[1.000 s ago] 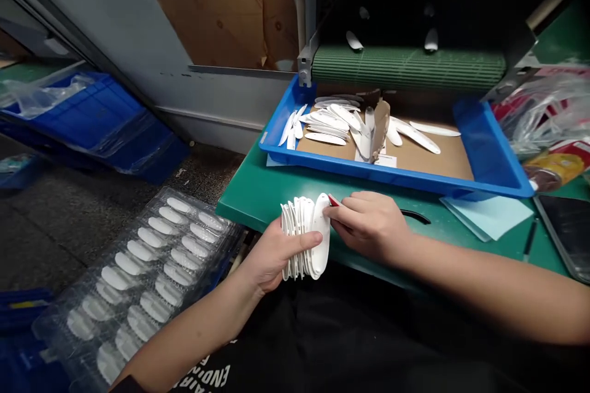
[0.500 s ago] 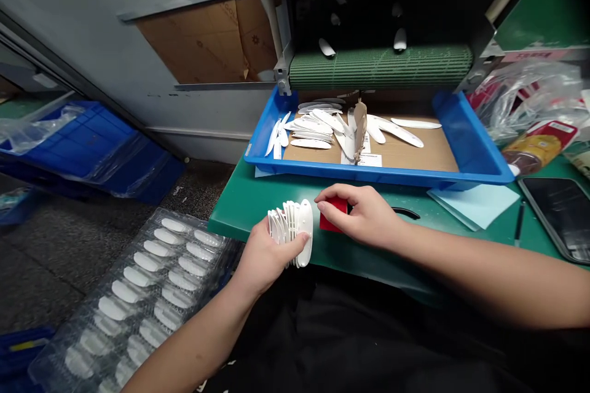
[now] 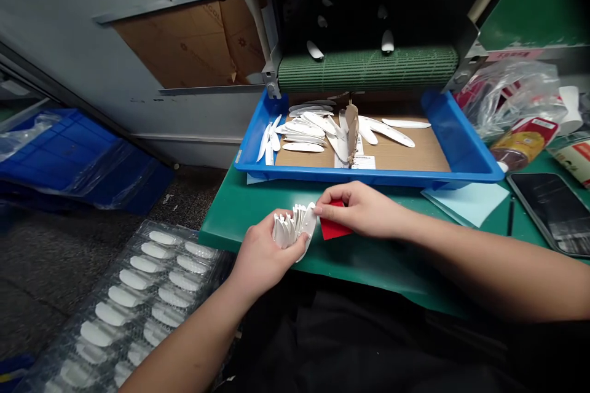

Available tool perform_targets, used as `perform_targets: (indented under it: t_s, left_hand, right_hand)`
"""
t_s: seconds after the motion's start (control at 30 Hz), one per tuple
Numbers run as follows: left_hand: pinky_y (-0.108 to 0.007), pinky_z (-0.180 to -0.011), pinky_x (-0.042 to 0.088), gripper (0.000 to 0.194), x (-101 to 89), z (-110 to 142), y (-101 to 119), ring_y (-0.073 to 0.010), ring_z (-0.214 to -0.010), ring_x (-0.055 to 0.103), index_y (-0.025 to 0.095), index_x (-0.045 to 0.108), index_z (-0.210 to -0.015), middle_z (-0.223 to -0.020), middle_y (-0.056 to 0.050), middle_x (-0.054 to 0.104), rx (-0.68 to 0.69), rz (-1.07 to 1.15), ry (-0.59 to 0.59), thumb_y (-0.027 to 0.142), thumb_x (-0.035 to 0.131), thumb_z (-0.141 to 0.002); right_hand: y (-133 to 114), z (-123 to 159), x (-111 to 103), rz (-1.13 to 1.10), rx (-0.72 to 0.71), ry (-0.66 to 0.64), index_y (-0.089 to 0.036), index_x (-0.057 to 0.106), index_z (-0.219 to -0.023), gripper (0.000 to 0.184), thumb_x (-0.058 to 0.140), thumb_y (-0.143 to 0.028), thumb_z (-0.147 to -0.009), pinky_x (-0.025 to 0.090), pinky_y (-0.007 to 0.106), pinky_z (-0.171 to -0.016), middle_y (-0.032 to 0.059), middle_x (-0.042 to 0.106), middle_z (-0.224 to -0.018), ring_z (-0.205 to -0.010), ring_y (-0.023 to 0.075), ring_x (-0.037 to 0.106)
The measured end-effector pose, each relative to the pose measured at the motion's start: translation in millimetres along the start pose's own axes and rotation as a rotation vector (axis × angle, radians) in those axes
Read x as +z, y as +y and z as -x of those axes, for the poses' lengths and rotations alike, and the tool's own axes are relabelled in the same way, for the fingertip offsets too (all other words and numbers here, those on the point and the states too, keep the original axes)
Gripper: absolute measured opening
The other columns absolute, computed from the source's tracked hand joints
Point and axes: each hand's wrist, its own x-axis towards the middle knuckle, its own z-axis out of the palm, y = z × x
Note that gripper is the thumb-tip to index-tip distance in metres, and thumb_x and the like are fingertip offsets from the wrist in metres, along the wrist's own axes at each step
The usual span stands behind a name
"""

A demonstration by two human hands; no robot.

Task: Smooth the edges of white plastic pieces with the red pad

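My left hand [image 3: 265, 252] is closed around a fanned stack of white oval plastic pieces [image 3: 286, 228], its thumb pressed on the front one. The pieces stand roughly on edge, upper ends showing. My right hand [image 3: 357, 212] is closed in a pinch, thumb and forefinger at the upper end of the tilted front piece [image 3: 308, 230]. A flat red thing [image 3: 335, 227] shows below the right fingers; whether they hold it or it lies on the table I cannot tell.
Beyond my hands, a blue tray [image 3: 369, 175] holds loose white pieces [image 3: 304, 129] below a green conveyor belt [image 3: 369, 69]. Filled clear blister trays [image 3: 152, 282] are at lower left. A phone [image 3: 553, 212], pale blue paper [image 3: 470, 202] and plastic bag [image 3: 511, 92] lie on the green table [image 3: 221, 215].
My right hand has moved left to touch the front white piece, which now tilts to the right at its top. More of the red thing shows. The whole view has shifted slightly.
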Motion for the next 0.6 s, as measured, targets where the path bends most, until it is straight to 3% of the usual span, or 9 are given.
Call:
perform_targets:
  t_s: [0.13, 0.2, 0.27, 0.33, 0.4, 0.43, 0.53, 0.6]
  left_hand:
    - [-0.027, -0.065, 0.044, 0.025, -4.9, -9.9, 2.2, -0.0171, -0.070, 0.064, 0.026, 0.069, -0.105, -0.081, 0.003, 0.072, 0.090, -0.134, -0.003, 0.040, 0.075, -0.086]
    - [-0.027, -0.066, 0.043, 0.021, -5.1, -13.3, 2.4, -0.0158, -0.069, 0.064, 0.028, 0.070, -0.106, -0.082, 0.004, 0.072, 0.193, -0.212, 0.005, 0.033, 0.073, -0.086]
    - [-0.026, -0.066, 0.041, 0.022, -4.3, -15.2, 1.0, -0.0152, -0.071, 0.064, 0.029, 0.069, -0.108, -0.085, 0.005, 0.072, 0.322, -0.298, 0.024, 0.026, 0.070, -0.087]
    - [-0.027, -0.066, 0.040, 0.023, -3.8, -16.0, -1.6, -0.0148, -0.070, 0.064, 0.028, 0.068, -0.109, -0.084, 0.004, 0.072, 0.432, -0.380, 0.044, 0.019, 0.066, -0.087]
    - [-0.027, -0.066, 0.040, 0.022, -4.7, -16.4, -4.2, -0.0144, -0.068, 0.063, 0.027, 0.068, -0.106, -0.080, 0.004, 0.071, 0.525, -0.442, 0.045, 0.016, 0.064, -0.088]
    - [-0.027, -0.066, 0.040, 0.021, -5.9, -16.5, -5.2, -0.0144, -0.068, 0.064, 0.026, 0.068, -0.105, -0.080, 0.004, 0.072, 0.579, -0.457, 0.039, 0.015, 0.063, -0.089]
    - [-0.028, -0.069, 0.044, 0.021, -11.3, -17.0, -6.1, -0.0165, -0.073, 0.068, 0.024, 0.069, -0.107, -0.089, 0.000, 0.077, 0.762, -0.472, 0.043, 0.014, 0.062, -0.090]
    - [-0.028, -0.070, 0.046, 0.021, -15.5, -17.8, -5.5, -0.0175, -0.077, 0.072, 0.023, 0.069, -0.108, -0.094, -0.001, 0.079, 0.828, -0.488, 0.045, 0.013, 0.061, -0.091]
  right_hand:
    - [-4.1, -4.7, -11.5, -0.258, -0.081, 0.206, -0.018, 0.077, -0.092, 0.033, 0.084, -0.051, -0.087, 0.036, 0.022, -0.050, 0.0001, 0.064, -0.073, -0.059, 0.0139, 0.051]
    - [-2.7, -10.1, -12.5, -0.409, -0.086, 0.141, -0.018, 0.076, -0.093, 0.034, 0.087, -0.048, -0.083, 0.036, 0.022, -0.051, 0.0007, 0.065, -0.074, -0.058, 0.0131, 0.051]
    - [-0.1, -15.4, -12.4, -0.383, -0.026, 0.093, -0.015, 0.076, -0.089, 0.037, 0.091, -0.046, -0.076, 0.041, 0.023, -0.055, 0.0033, 0.068, -0.077, -0.063, 0.0149, 0.055]
    - [1.6, -17.6, -12.4, -0.238, -0.010, 0.222, -0.014, 0.077, -0.085, 0.036, 0.093, -0.044, -0.072, 0.043, 0.023, -0.059, 0.0047, 0.069, -0.078, -0.068, 0.0163, 0.057]
    - [0.9, -15.8, -12.1, -0.192, -0.078, 0.367, -0.015, 0.077, -0.087, 0.034, 0.090, -0.045, -0.077, 0.041, 0.022, -0.057, 0.0034, 0.069, -0.077, -0.066, 0.0152, 0.056]
    - [-0.2, -14.1, -11.6, -0.230, -0.109, 0.364, -0.016, 0.077, -0.091, 0.034, 0.087, -0.046, -0.081, 0.041, 0.022, -0.057, 0.0029, 0.069, -0.078, -0.066, 0.0150, 0.056]
    - [-3.0, -10.4, -9.8, -0.285, -0.071, 0.130, -0.016, 0.077, -0.090, 0.033, 0.083, -0.048, -0.083, 0.043, 0.024, -0.057, 0.0036, 0.070, -0.078, -0.066, 0.0165, 0.058]
    - [-2.5, -10.4, -10.0, -0.107, -0.050, 0.163, -0.016, 0.077, -0.085, 0.030, 0.083, -0.045, -0.082, 0.044, 0.026, -0.059, 0.0044, 0.070, -0.077, -0.068, 0.0185, 0.059]
